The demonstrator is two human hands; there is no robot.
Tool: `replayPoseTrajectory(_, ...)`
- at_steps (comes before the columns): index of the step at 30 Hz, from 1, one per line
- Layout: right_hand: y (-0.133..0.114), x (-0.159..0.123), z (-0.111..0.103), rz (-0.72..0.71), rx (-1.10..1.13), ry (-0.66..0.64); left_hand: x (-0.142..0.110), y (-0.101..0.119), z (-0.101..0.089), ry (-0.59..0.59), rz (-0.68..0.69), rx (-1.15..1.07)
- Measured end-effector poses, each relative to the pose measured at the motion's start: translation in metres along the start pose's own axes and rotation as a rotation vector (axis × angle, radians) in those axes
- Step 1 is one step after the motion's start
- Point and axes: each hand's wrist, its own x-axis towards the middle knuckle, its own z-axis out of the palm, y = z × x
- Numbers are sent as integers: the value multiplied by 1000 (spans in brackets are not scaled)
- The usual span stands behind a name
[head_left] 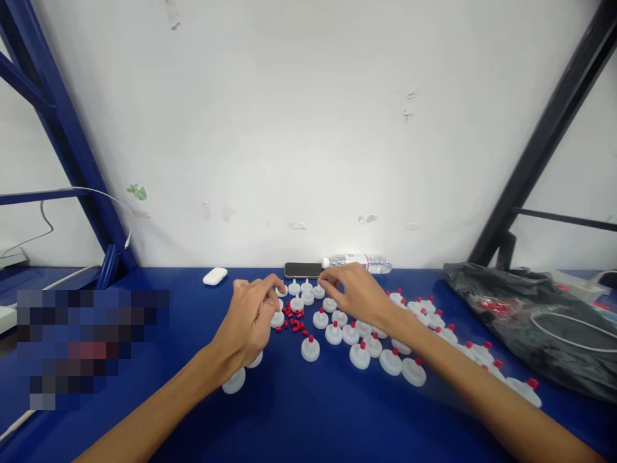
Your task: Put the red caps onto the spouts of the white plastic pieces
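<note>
Close to the left edge of the red tips, my left hand [250, 318] is bent with its fingers curled. Its index fingertip is at a white nozzle cap [281, 292], and what lies between thumb and fingers is hidden. My right hand [357, 292] pinches thumb and finger at the top of another white nozzle cap [318, 292], whose nozzle is covered by the fingertips. Small red tips [295, 326] lie scattered between both hands. Bare-nozzled white caps [307, 298] stand behind them. Under my right forearm spread several white caps with red tips [334, 333].
A black phone [303, 271] and a clear water bottle [359, 262] lie against the wall. At left sits a white case [215, 276]. A black plastic bag [525, 328] and a cable cover the right side. Blue posts [72, 141] frame the blue table [308, 418].
</note>
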Motion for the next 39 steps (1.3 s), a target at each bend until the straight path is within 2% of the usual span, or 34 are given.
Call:
replayPoseTrajectory(4, 25, 23, 13, 25, -33, -41, 0, 0, -2, 28, -22, 23)
replayPoseTrajectory(7, 32, 29, 21, 18, -41, -78, 0, 0, -2, 43, -61, 41)
replayPoseTrajectory(10, 31, 28, 16, 5, -58, -54, 0, 1, -2, 61, -125, 78)
replayPoseTrajectory(13, 23, 21, 3, -9, -73, 10, 2, 4, -3, 56, -176, 154)
replayPoseTrajectory(18, 2, 2, -8, -43, -76, 119, 5, 6, 1, -31, -182, 277)
replayPoseTrajectory(21, -8, -8, -5, -108, -88, 147, 7, 3, 5, -92, -123, 342)
replayPoseTrajectory(24, -12, -13, -1, -182, -114, 162, 8, -1, 8, -201, -37, 406)
replayPoseTrajectory(30, -10, -15, 8, -140, -106, 101, 7, -2, 4, -402, 57, 574)
replayPoseTrajectory(39, -14, -18, 13, -114, -43, 29, 7, -4, 11, -487, 78, 666)
